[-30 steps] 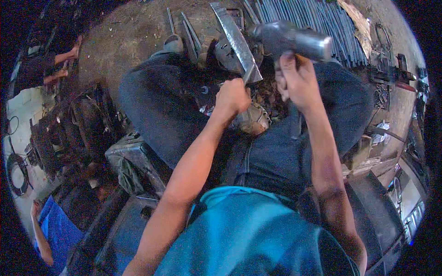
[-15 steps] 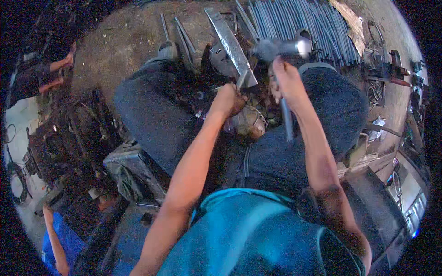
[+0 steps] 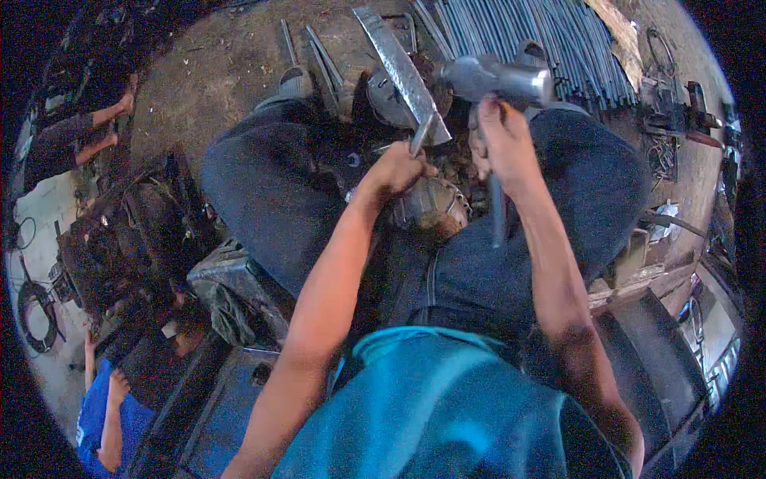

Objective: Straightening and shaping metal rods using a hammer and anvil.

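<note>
Between my bent knees, my left hand (image 3: 396, 169) is closed around the narrow rod-like end of a long, flat metal blade (image 3: 397, 68). The blade has a hammered, shiny surface and slants away to the far left. It lies across or just above a round, dark metal block (image 3: 386, 102); contact is not clear. My right hand (image 3: 501, 144) grips a hammer (image 3: 511, 81) by its handle, which sticks out below the fist. The heavy grey hammer head is right of the blade, apart from it.
Many thin metal rods (image 3: 535, 48) lie bundled at the far right, with several loose bars (image 3: 323, 60) near my left foot. Tools and scrap (image 3: 666, 140) lie on the right. At left, a person in blue (image 3: 112, 415) and another person's bare legs (image 3: 104, 132) show.
The hammer in my right hand has shifted slightly to the right. My left hand and the blade have hardly moved. The arm of the person in blue has changed position.
</note>
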`<state>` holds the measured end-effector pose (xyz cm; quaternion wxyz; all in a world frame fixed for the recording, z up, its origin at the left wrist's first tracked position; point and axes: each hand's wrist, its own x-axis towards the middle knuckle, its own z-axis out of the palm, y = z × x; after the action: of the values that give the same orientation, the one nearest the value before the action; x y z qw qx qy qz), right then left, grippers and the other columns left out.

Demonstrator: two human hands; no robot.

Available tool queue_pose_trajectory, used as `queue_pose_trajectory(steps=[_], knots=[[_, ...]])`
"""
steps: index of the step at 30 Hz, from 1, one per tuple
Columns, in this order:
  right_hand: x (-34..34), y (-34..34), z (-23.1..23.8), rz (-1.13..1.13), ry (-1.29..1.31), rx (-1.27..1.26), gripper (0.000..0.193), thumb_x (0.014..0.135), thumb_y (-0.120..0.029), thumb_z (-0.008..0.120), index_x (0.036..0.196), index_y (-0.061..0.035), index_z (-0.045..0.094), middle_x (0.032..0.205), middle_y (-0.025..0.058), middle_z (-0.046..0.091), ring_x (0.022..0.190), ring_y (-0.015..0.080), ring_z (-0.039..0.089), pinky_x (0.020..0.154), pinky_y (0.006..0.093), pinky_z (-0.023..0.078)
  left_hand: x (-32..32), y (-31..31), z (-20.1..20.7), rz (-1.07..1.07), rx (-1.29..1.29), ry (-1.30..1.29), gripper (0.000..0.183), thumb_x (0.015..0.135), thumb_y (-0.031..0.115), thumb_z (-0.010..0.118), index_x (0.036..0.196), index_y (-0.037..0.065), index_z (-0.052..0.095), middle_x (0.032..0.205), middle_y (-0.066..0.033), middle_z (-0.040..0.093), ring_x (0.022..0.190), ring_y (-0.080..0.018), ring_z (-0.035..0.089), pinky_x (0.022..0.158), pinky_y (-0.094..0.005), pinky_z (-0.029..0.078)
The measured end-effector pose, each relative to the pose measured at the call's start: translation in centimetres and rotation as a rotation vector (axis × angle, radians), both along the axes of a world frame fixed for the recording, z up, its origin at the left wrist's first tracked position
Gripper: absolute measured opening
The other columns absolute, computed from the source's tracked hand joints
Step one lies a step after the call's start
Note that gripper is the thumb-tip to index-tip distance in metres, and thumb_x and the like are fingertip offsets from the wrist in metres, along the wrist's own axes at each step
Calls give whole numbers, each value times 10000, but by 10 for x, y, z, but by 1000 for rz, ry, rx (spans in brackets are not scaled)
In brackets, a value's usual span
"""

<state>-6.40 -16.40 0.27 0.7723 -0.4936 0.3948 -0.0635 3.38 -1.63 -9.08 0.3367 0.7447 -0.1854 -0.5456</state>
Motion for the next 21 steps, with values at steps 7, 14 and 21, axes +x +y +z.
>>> queue_pose_trajectory(steps=[7, 14, 21], knots=[[-12, -3, -3, 91, -93, -488, 435, 923, -452, 502, 782, -42, 536, 551, 11, 481, 446, 105, 478, 388, 267, 369, 8, -5, 12, -121, 185, 103, 222, 770, 213, 677, 697, 41, 556, 560, -52, 534, 481, -140, 511, 471, -350, 414], [-6, 0, -25, 72, 128, 8, 389, 931, -425, 500, 757, -77, 493, 523, -2, 447, 423, 93, 441, 378, 266, 345, 2, 8, -7, 72, 87, 92, 204, 801, 222, 629, 864, 28, 621, 645, -20, 557, 552, -103, 479, 490, -300, 362], [-11, -12, 11, 28, -159, -301, 387, 941, -382, 502, 814, -20, 549, 574, 43, 490, 461, 134, 463, 423, 316, 386, 7, 0, 10, 199, -19, 631, 155, 734, 59, 643, 780, 62, 495, 547, 23, 410, 376, -108, 376, 352, -266, 273]])
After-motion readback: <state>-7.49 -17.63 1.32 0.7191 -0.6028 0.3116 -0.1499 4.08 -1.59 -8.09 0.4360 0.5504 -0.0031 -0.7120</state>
